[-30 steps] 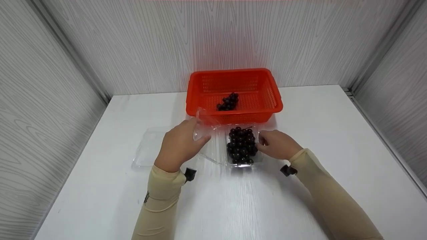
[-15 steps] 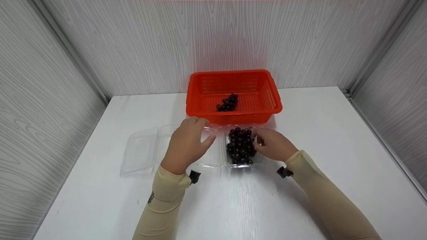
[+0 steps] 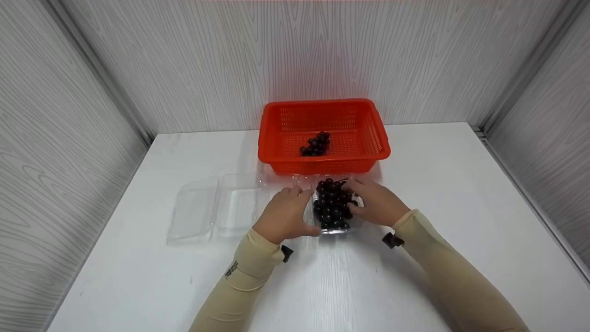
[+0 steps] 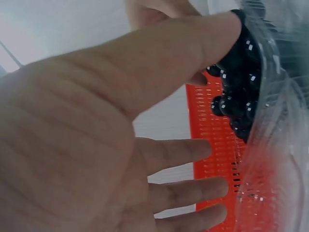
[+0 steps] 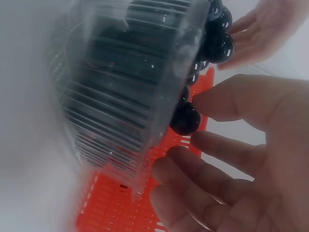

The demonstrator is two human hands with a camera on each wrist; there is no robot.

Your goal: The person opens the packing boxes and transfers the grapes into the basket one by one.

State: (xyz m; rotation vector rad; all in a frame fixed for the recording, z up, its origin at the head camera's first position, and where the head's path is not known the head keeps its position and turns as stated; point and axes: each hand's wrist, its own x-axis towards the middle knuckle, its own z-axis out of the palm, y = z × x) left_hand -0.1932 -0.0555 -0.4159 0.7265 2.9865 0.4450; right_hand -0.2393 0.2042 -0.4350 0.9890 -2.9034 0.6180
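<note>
Dark round grapes (image 3: 333,212) in a bunch fill a clear plastic box (image 3: 334,232) in front of the red basket. My left hand (image 3: 288,214) is at the box's left side, fingers spread; its thumb tip overlaps the grapes in the left wrist view. From the right, my right hand (image 3: 378,201) reaches over the box's edge. Its thumb (image 5: 217,101) touches a grape, while the other fingers are loosely bent and hold nothing. In the right wrist view the ribbed wall of the box (image 5: 111,101) hides most of the grapes.
The red basket (image 3: 322,167) stands against the back wall with a smaller grape bunch (image 3: 317,144) inside. On the left, an opened clear plastic container (image 3: 193,210) lies on the white table (image 3: 336,286). Panels enclose the table at the back and sides.
My left hand has let go of clear plastic and moved right to the box's edge. That plastic now lies flat on the left. My right hand has shifted slightly left onto the grapes.
</note>
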